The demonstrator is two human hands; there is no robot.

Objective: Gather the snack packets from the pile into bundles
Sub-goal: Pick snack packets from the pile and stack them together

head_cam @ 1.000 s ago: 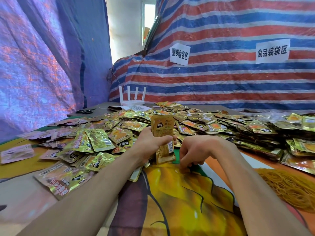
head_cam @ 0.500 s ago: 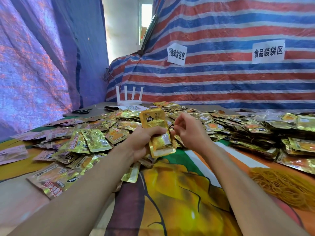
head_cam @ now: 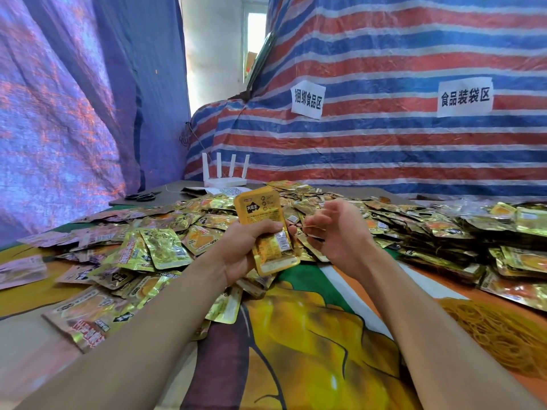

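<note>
Left grip is clasping the packet stack upright so right grip, pinching a rubber band, can bind it.

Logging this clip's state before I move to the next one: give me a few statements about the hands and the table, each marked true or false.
1. The left hand grips a stack of packets, held up off the table. True.
2. The right hand lies flat on the table. False: it is raised beside the stack, its fingers pinching what looks like a thin band.
3. A heap of rubber bands lies on the cloth at the near right. True.
4. The white router stands next to that heap. False: it stands at the far left behind the loose packets, near the scissors.
</note>
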